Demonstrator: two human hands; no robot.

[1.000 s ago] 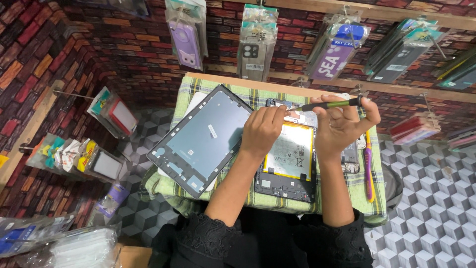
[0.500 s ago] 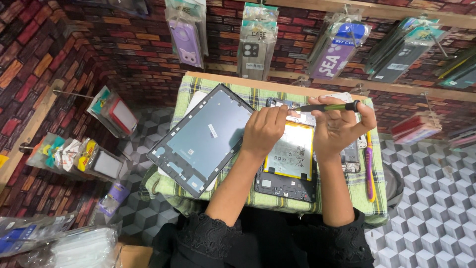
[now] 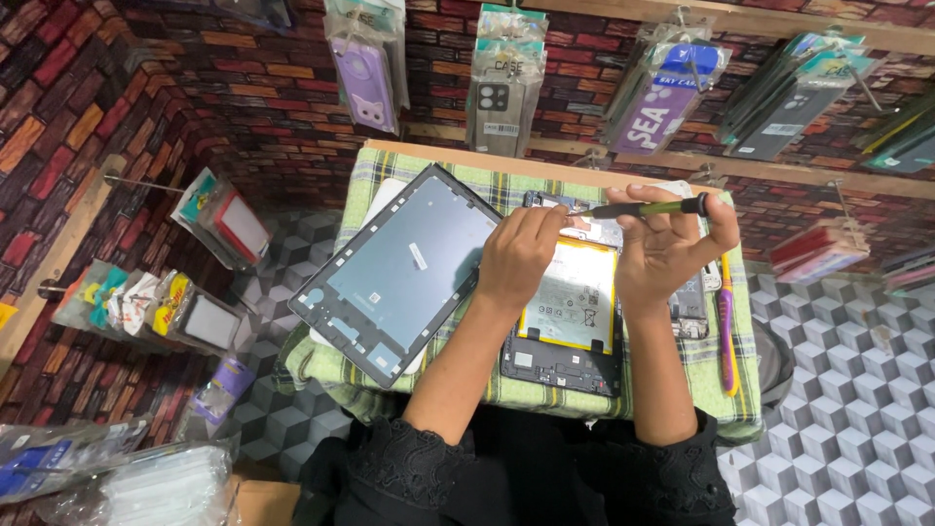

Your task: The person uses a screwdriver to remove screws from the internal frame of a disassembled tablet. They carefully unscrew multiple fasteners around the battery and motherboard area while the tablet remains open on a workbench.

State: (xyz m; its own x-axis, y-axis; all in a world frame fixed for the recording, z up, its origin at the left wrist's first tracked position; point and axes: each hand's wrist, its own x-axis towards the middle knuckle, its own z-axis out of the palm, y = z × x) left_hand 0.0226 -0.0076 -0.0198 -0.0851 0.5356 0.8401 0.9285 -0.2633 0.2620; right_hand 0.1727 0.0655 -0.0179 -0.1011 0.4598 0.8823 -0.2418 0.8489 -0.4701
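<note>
R hand (image 3: pixel 672 248) grips screwdriver (image 3: pixel 648 207), tip at 9 o'clock; L hand (image 3: pixel 521 255) curled narrow, fingertips on opened tablet (image 3: pixel 565 321) w/ yellow battery (image 3: pixel 575 297).

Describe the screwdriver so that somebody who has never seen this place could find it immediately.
Start at the green checked cloth covering the small table. Above its far edge, over the opened tablet with the yellow battery, the right hand holds the screwdriver level. It has a thin yellow-green shaft with a black end, unlike the purple and yellow tool lying flat on the cloth at right.
</note>
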